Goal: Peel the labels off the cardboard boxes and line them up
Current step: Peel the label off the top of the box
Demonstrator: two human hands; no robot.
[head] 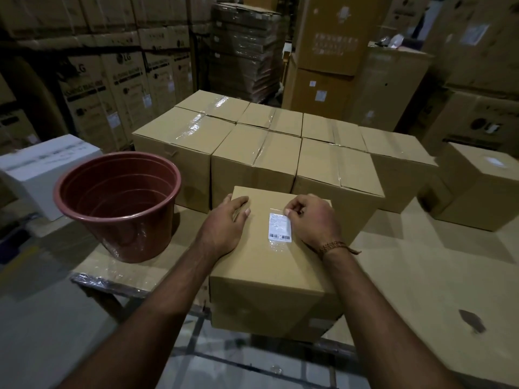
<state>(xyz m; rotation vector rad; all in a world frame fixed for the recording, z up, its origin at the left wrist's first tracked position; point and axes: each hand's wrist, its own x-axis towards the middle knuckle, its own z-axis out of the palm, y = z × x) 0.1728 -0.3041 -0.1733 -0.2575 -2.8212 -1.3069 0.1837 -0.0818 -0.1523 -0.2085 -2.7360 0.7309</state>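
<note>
Standing over the worktable (421,276), I am steadying the nearest cardboard box (269,279) with both hands. My left hand (224,228) is lying flat on its top near the left edge, fingers straight and pressing down. My right hand (311,220) is curled at the upper right corner of the white label (280,227), thumb and fingertips seeming to be pinching that corner, though I cannot be sure the paper is lifting. A woven bracelet (334,246) is sitting on that wrist. The label, with a barcode along its lower edge, is lying under clear film on the box's top, right of centre.

Brown cardboard sheeting is covering the table, scuffed with a dark mark (473,321) toward my right. To my left an empty reddish-brown plastic bucket (120,206) is standing upright on the same surface, just beside the box.

Behind the box, taped cartons (252,153) are sitting pressed together in two rows. One separate carton (483,186) is standing apart at the right, and a white box (42,169) is resting off to the left.

Farther back, the dim warehouse is filling with tall stacks of printed appliance cartons (112,88) and a wrapped pallet of flattened cardboard (244,49).
</note>
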